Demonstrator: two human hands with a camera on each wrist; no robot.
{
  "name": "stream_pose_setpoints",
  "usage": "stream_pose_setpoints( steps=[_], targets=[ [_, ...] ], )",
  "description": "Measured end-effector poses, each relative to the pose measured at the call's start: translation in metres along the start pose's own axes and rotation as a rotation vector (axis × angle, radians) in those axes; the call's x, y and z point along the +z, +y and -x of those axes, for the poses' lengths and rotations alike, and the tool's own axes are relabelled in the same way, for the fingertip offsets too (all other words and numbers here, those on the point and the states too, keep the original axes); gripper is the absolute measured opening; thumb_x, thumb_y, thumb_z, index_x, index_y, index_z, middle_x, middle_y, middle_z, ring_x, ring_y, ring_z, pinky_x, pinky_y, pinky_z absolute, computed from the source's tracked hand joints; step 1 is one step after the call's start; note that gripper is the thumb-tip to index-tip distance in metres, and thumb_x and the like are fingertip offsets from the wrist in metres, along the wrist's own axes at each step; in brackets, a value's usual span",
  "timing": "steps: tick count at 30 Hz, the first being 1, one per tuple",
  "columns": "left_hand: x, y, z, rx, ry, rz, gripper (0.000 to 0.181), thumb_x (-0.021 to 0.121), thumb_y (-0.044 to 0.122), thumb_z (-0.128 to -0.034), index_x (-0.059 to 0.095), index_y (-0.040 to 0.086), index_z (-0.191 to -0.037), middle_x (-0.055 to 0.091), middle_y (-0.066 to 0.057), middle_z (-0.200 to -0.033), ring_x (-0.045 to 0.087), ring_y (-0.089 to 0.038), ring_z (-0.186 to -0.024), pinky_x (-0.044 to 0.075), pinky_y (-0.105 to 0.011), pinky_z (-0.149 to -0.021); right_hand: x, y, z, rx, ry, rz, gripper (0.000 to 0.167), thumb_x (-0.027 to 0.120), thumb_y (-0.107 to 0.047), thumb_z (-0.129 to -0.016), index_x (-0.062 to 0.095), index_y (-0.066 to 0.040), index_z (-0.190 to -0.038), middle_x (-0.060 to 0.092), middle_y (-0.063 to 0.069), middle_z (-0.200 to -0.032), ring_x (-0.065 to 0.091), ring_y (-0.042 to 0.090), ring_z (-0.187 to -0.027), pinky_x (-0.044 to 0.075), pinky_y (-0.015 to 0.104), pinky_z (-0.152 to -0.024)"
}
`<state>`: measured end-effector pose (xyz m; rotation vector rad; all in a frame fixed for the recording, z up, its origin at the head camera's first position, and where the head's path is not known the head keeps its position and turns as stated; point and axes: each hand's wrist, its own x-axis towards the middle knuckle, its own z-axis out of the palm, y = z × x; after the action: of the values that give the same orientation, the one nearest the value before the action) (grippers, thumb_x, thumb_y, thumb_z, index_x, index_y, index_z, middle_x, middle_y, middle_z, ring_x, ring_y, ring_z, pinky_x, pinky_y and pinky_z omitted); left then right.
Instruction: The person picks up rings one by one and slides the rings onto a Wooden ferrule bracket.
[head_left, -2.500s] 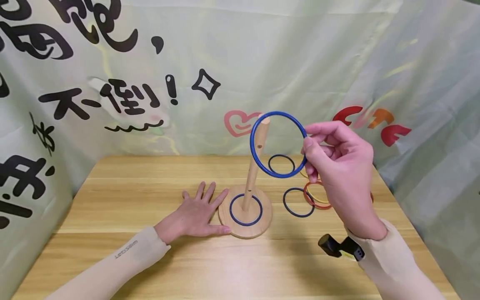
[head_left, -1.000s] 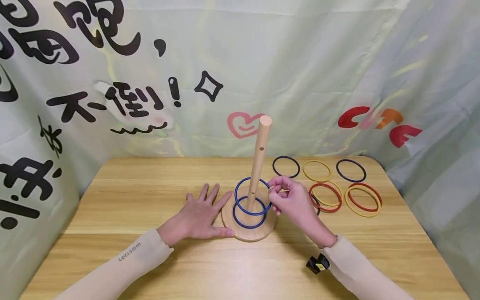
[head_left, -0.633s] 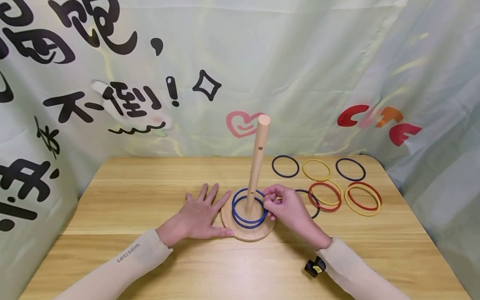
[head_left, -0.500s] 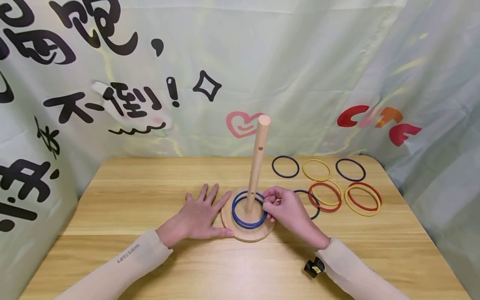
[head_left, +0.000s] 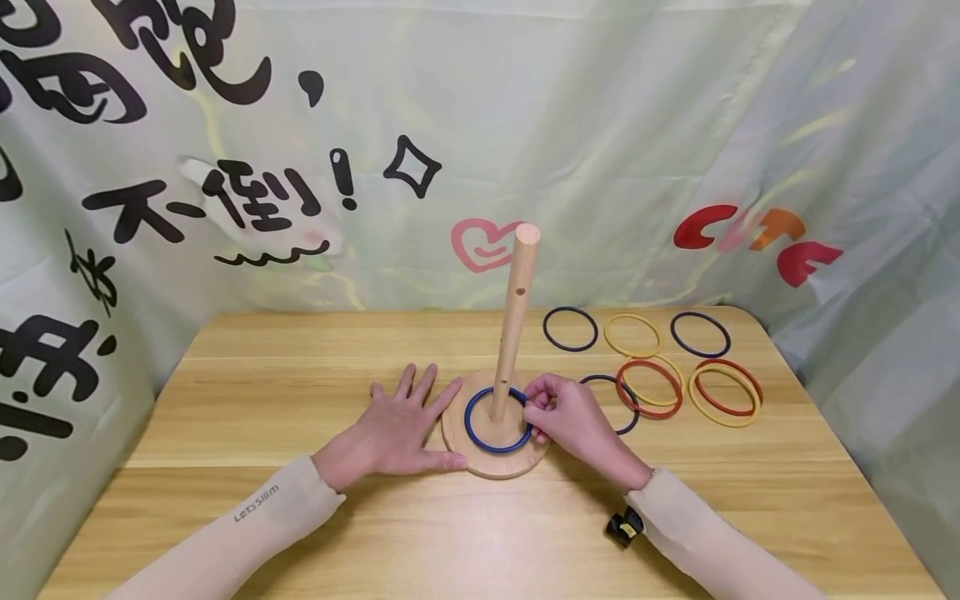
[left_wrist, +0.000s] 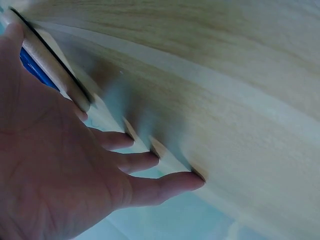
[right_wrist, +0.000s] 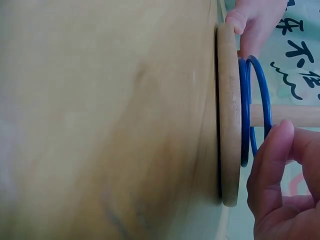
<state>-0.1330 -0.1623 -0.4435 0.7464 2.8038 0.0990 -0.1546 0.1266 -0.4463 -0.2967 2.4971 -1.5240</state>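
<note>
A wooden peg [head_left: 517,292] stands upright on a round wooden base [head_left: 498,468]. Two blue rings circle its foot: the lower ring [right_wrist: 244,110] lies against the base, and the upper ring [right_wrist: 265,90] sits just above it, slightly tilted, in the right wrist view. Thumb and fingertips of my right hand [head_left: 570,417] pinch the upper ring at its right side. From the head camera the two rings nearly overlap. My left hand [head_left: 390,429] is spread with straight fingers on the table, left of the base, its thumb and a finger at the base's edge.
To the right on the wooden table [head_left: 300,350] lie several loose rings: dark blue rings such as one at the back [head_left: 546,329], yellow rings [head_left: 609,333] and red rings [head_left: 619,387], some overlapping. A printed curtain [head_left: 600,125] hangs behind the table.
My right hand has brought the blue ring from in front of the peg's upper part to around the peg and down to just above the lower ring. The left hand has stayed in place.
</note>
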Motion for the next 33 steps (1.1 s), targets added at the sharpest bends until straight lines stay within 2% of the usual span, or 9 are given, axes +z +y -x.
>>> stream_pose_setpoints(
  steps=[10, 17, 22, 27, 33],
  targets=[
    [-0.001, 0.001, 0.000, 0.002, 0.004, 0.002, 0.119, 0.051, 0.095, -0.0889, 0.020, 0.022, -0.177, 0.017, -0.030, -0.176, 0.020, -0.061, -0.157, 0.031, -0.092, -0.098, -0.009, 0.003, 0.003, -0.001, -0.023, 0.038, 0.017, 0.063, 0.005, -0.096, 0.071, 0.003, -0.111, 0.065, 0.006, -0.081, 0.069, 0.019, -0.062, 0.059, 0.030, -0.057],
    [0.000, 0.000, 0.000, 0.002, 0.007, 0.003, 0.119, 0.049, 0.095, -0.0887, 0.019, 0.022, -0.177, 0.016, -0.030, -0.176, 0.019, -0.062, -0.157, 0.031, -0.092, -0.097, -0.038, 0.011, 0.015, -0.009, 0.033, 0.091, 0.014, 0.067, 0.000, -0.100, 0.072, 0.002, -0.113, 0.065, 0.007, -0.087, 0.066, 0.020, -0.065, 0.056, 0.029, -0.057],
    [0.001, 0.000, 0.001, 0.000, 0.007, -0.001, 0.119, 0.049, 0.096, -0.0885, 0.020, 0.021, -0.177, 0.016, -0.029, -0.177, 0.019, -0.061, -0.157, 0.031, -0.092, -0.097, -0.061, 0.018, 0.016, -0.027, 0.090, 0.188, 0.013, 0.070, -0.003, -0.100, 0.073, 0.000, -0.113, 0.066, 0.006, -0.090, 0.063, 0.019, -0.071, 0.050, 0.026, -0.058],
    [0.003, -0.001, 0.000, -0.005, 0.004, -0.002, 0.120, 0.048, 0.097, -0.0882, 0.019, 0.022, -0.178, 0.016, -0.029, -0.177, 0.018, -0.061, -0.157, 0.030, -0.092, -0.098, -0.079, 0.024, 0.025, -0.035, 0.117, 0.250, 0.014, 0.073, -0.005, -0.100, 0.074, -0.001, -0.113, 0.067, 0.005, -0.093, 0.061, 0.019, -0.077, 0.051, 0.026, -0.060],
    [0.004, -0.001, 0.000, -0.002, 0.010, -0.010, 0.121, 0.046, 0.098, -0.0878, 0.019, 0.022, -0.178, 0.016, -0.029, -0.177, 0.019, -0.061, -0.157, 0.031, -0.092, -0.097, -0.096, 0.037, 0.044, -0.005, 0.161, 0.367, 0.007, 0.079, -0.012, -0.100, 0.074, -0.007, -0.100, 0.065, 0.001, -0.084, 0.057, 0.018, -0.074, 0.048, 0.027, -0.063]
  ],
)
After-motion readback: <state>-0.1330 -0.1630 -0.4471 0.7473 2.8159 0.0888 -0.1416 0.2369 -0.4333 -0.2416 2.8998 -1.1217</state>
